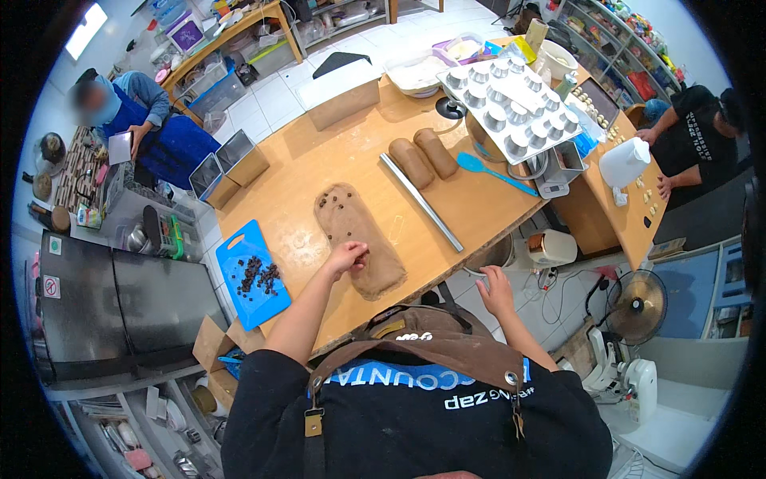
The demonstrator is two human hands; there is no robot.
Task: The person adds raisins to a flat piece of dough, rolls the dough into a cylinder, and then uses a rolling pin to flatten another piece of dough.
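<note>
A flat, long sheet of brown dough (363, 231) lies on the wooden table in front of me. Several small dark pieces dot its far half. Over its near left part, my left hand (348, 259) is closed with fingertips together; whatever they hold is too small to make out. To the left, a blue cutting board (239, 297) bears a heap of dark chunks (257, 276), perhaps chocolate or raisins. My right hand (497, 290) is off the table's near edge, fingers apart, holding nothing.
Right of the dough lie a metal rod (421, 203), two brown dough logs (423, 158) and a blue spatula (495, 172). A tray of metal molds (511, 104) stands far right. Two box pans (231, 164) sit at the left corner. People work at left and right.
</note>
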